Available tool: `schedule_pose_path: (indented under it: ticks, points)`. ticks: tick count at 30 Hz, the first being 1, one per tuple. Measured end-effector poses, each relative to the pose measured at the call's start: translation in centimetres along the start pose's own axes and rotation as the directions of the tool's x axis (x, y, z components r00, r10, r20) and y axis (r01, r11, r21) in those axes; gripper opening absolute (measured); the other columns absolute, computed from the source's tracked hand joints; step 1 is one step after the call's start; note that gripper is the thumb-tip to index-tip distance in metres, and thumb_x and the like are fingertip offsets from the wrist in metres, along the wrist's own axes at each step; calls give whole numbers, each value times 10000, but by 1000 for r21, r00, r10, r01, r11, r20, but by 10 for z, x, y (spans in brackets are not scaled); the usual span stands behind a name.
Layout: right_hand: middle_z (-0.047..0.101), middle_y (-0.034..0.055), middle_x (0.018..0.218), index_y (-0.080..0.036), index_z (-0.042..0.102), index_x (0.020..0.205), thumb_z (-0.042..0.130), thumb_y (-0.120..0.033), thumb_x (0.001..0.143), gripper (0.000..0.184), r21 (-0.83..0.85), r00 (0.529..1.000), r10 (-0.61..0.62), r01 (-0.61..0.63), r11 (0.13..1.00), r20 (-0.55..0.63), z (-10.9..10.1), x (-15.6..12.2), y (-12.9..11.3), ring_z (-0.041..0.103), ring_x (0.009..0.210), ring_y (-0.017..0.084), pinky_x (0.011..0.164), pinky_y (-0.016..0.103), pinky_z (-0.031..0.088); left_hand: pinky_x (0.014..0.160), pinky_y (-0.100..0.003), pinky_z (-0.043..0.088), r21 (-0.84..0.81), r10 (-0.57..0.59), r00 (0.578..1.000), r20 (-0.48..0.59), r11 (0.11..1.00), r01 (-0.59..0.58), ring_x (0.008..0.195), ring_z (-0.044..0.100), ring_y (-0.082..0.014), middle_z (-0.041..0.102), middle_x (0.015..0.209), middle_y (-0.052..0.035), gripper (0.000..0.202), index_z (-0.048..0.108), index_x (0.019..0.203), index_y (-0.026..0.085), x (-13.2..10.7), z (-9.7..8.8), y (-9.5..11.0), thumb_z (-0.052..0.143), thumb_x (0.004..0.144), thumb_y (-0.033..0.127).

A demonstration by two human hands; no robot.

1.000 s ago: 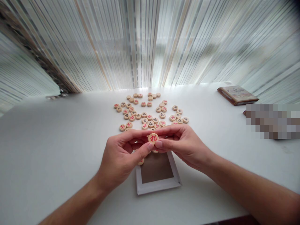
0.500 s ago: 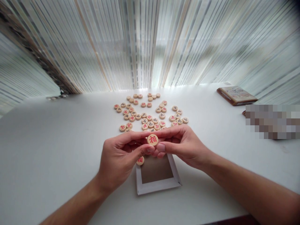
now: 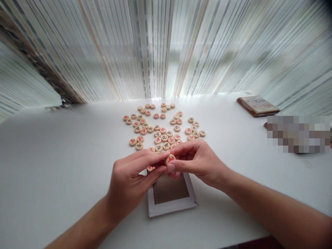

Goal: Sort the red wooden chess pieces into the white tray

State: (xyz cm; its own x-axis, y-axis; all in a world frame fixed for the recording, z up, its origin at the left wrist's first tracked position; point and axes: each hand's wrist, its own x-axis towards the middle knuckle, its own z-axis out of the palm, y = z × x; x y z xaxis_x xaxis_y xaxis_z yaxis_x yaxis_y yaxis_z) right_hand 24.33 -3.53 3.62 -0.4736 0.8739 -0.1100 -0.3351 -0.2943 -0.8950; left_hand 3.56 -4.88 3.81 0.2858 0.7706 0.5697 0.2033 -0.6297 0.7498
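A round wooden xiangqi piece point(image 3: 170, 159) with a red character is pinched between the fingertips of both hands, above a shallow white-rimmed box part point(image 3: 173, 209) with a brown inside. My right hand point(image 3: 201, 162) grips the piece from the right with thumb and index finger. From the left, the thumb and index finger of my left hand point(image 3: 131, 176) close on its edge. A second red-marked piece point(image 3: 150, 168) shows partly between the fingers of my left hand; whether they hold it I cannot tell.
Several xiangqi pieces point(image 3: 157, 128), red-marked, black-marked or blank side up, lie scattered on the white table point(image 3: 64, 166) beyond my hands. A flat brown-edged box point(image 3: 258, 105) lies at the back right, near a blurred-out item point(image 3: 298, 135). Striped curtains point(image 3: 155, 52) hang behind.
The held piece has tilted, so its face shows less fully, and it sits slightly lower. My left fingers have shifted, and the second piece appears higher and more covered. The view has shifted slightly.
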Motion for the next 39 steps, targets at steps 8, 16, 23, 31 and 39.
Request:
schedule_pose_path:
  ticks: [8, 16, 23, 31, 39]
  points:
    - [785, 49, 652, -155, 878, 835, 1046, -365, 667, 318, -65, 999, -46, 46, 997, 2, -1, 0, 0, 709, 571, 125, 569, 202, 603, 712, -268, 646, 53, 21, 999, 28, 998, -22, 726, 778, -176, 855, 876, -15, 287, 868, 1120, 293, 1, 2, 4, 863, 886, 129]
    - [793, 53, 711, -173, 898, 1009, 912, -402, 867, 269, -114, 990, -113, 122, 986, 83, -6, 1, -1, 716, 613, 140, 606, 243, 626, 728, -282, 669, -64, -138, 990, 13, 988, 138, 799, 788, -191, 851, 963, -51, 357, 856, 1216, 282, -6, 1, -3, 888, 876, 177]
    - [794, 28, 742, -170, 869, 969, 977, -285, 790, 238, -32, 991, -73, 77, 996, 108, -4, -1, -2, 703, 644, 112, 654, 224, 600, 689, -251, 645, -90, -59, 998, 3, 994, 59, 755, 779, -169, 850, 916, -25, 380, 860, 1200, 319, -2, 0, 0, 880, 873, 124]
    - [731, -14, 624, -149, 755, 736, 1093, -208, 524, 403, 30, 998, 34, -36, 999, 60, 0, -1, 1, 645, 540, 94, 530, 188, 506, 664, -218, 629, 6, 70, 997, 32, 997, -70, 687, 772, -151, 857, 884, -27, 367, 865, 1186, 294, -2, -1, 3, 849, 885, 84]
    - [738, 10, 600, -150, 788, 765, 1075, -302, 597, 365, -33, 999, -15, 17, 999, 43, 2, -4, -3, 675, 525, 127, 523, 222, 554, 710, -239, 653, -7, 42, 999, 31, 999, -42, 739, 793, -164, 869, 916, -29, 354, 861, 1181, 279, -2, 0, 4, 860, 883, 89]
